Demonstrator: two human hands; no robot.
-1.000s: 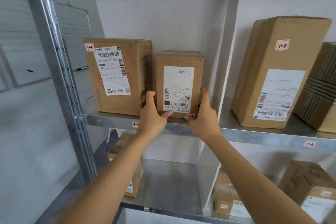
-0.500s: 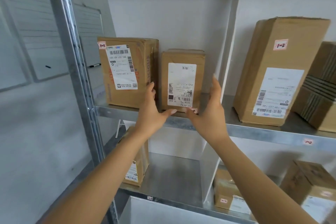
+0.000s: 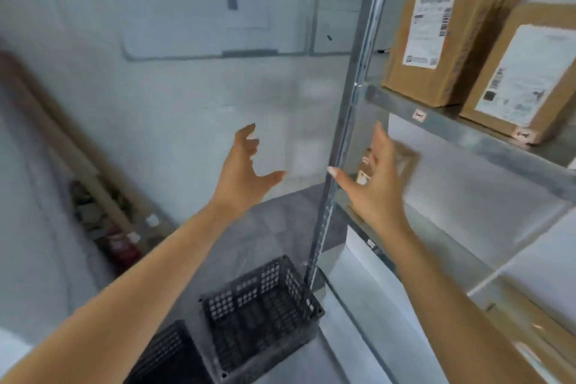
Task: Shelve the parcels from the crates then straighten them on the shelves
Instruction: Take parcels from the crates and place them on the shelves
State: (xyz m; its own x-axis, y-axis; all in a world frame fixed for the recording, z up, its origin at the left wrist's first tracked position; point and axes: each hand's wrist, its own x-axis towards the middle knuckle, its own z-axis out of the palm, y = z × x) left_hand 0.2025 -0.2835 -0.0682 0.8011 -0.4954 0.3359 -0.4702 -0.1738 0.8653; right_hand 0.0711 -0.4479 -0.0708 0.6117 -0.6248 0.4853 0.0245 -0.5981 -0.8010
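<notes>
Fingers [image 3: 249, 138] of my left hand [image 3: 246, 171] are spread and loosely curved, holding nothing. Those of my right hand [image 3: 378, 187] are straight and spread, also bare.

Head view: two parcels [image 3: 448, 37] stand upright on the shelf [image 3: 467, 139], up and right of my fingers, labels outward. A third parcel [image 3: 406, 159], blurred, sits just behind my right fingers. Below my hands, the crate [image 3: 258, 312] shows no parcel inside.

Judgement: shelving looks mostly done; straightening remains.
</notes>
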